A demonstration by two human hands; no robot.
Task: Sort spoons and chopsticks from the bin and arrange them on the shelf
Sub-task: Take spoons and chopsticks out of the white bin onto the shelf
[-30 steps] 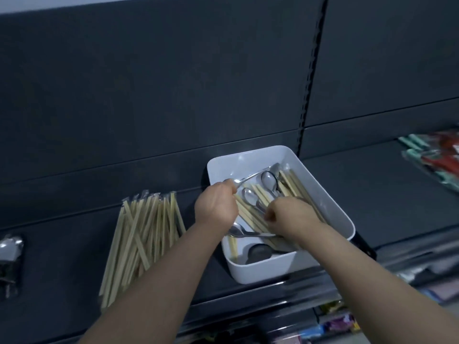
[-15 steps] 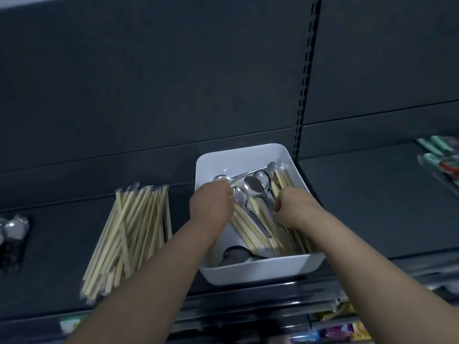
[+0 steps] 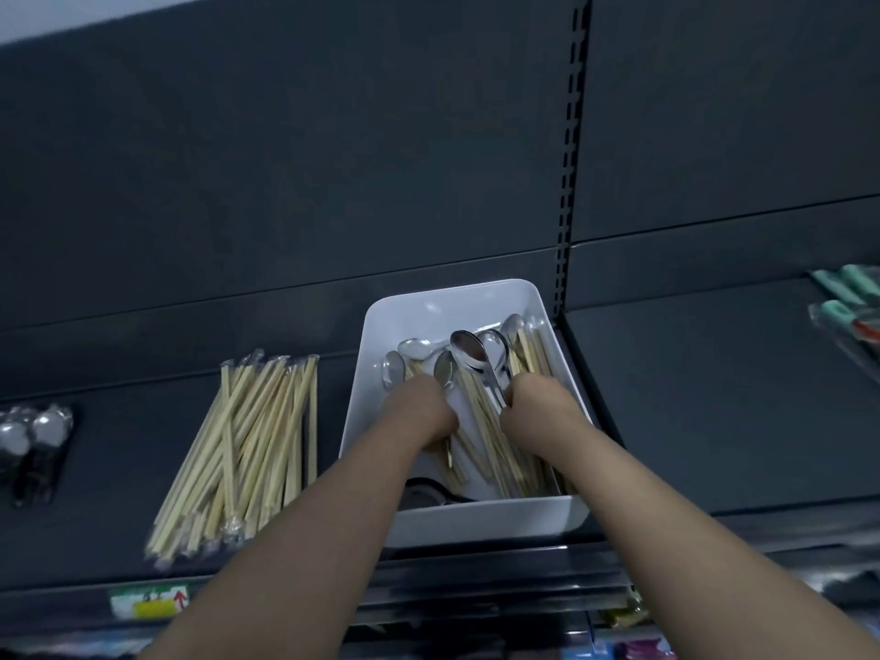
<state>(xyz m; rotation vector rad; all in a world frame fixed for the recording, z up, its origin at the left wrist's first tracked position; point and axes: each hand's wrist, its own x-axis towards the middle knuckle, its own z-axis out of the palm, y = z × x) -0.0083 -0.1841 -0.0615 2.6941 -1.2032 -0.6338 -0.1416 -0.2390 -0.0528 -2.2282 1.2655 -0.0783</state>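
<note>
A white bin [image 3: 476, 519] sits on the dark shelf [image 3: 714, 397] and holds metal spoons and wrapped wooden chopsticks [image 3: 495, 450]. Both of my hands are inside it. My left hand [image 3: 419, 412] is curled over spoon handles at the bin's left side, with spoon bowls [image 3: 394, 369] sticking out beyond it. My right hand [image 3: 543, 407] grips the handles of a few spoons [image 3: 469, 350] whose bowls rise above the chopsticks. A pile of wrapped chopsticks [image 3: 247, 445] lies on the shelf left of the bin.
Wrapped spoons [image 3: 33, 435] lie at the shelf's far left. Packaged green-handled goods [image 3: 852, 302] sit at the right edge. The dark back panel rises close behind the bin. Below the shelf lip is a price label [image 3: 150, 602] and a lower shelf with goods.
The view has shifted so the bin sits more square-on. My right hand has gathered spoons and raised their bowls above the chopsticks. My left hand stays on spoons at the bin's left.
</note>
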